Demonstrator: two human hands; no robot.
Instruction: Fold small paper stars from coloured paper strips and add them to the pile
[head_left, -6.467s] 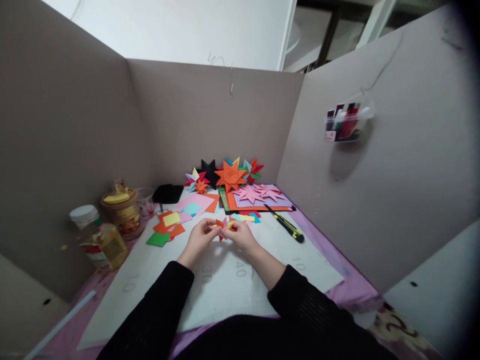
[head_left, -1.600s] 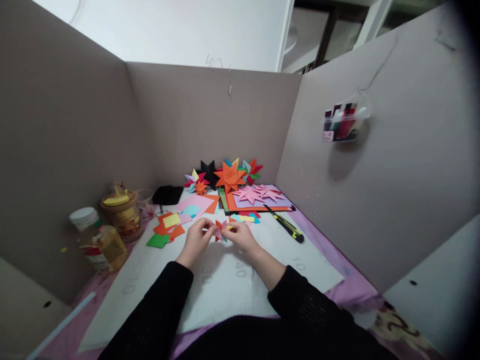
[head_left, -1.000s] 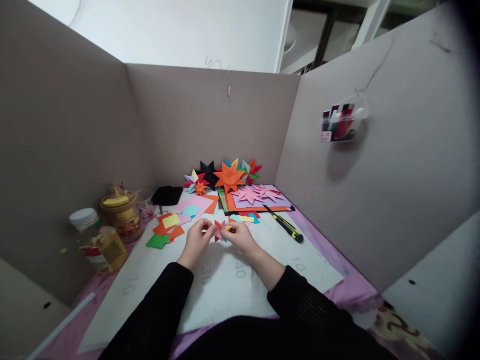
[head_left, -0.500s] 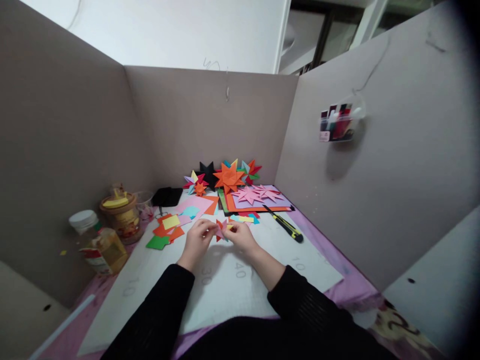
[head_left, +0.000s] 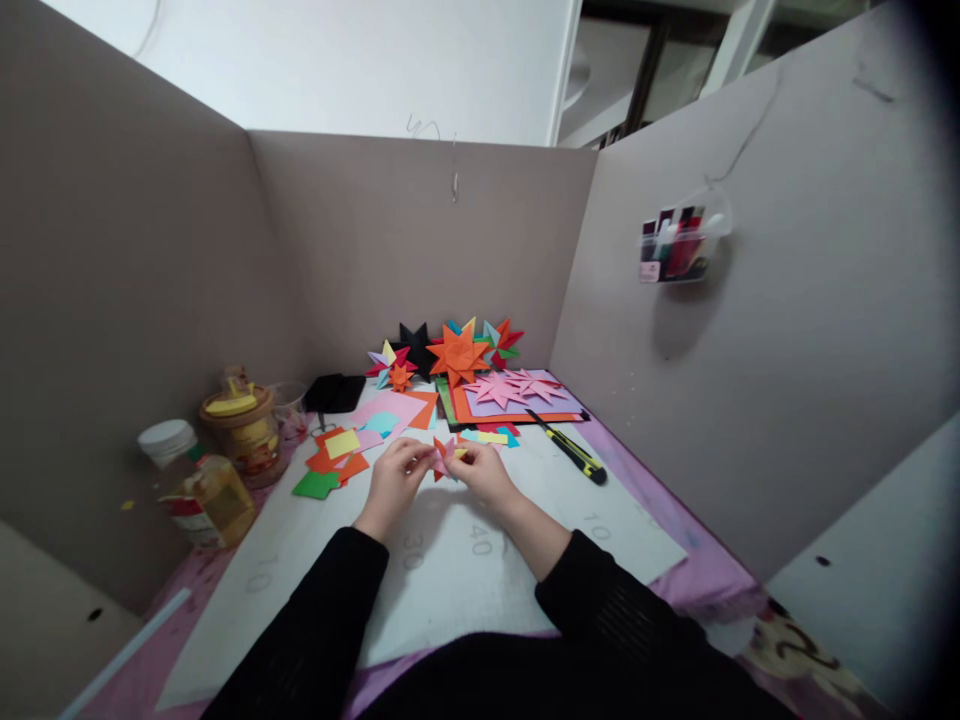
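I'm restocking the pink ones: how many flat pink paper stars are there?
2: one pink star and a second pink star to its right, both lying on the purple sheet. More may be hidden underneath.

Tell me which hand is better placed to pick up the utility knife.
Right. The right hand is nearer the utility knife, which lies to its right on the white mat. The left hand sits farther off. Both pinch the small paper star.
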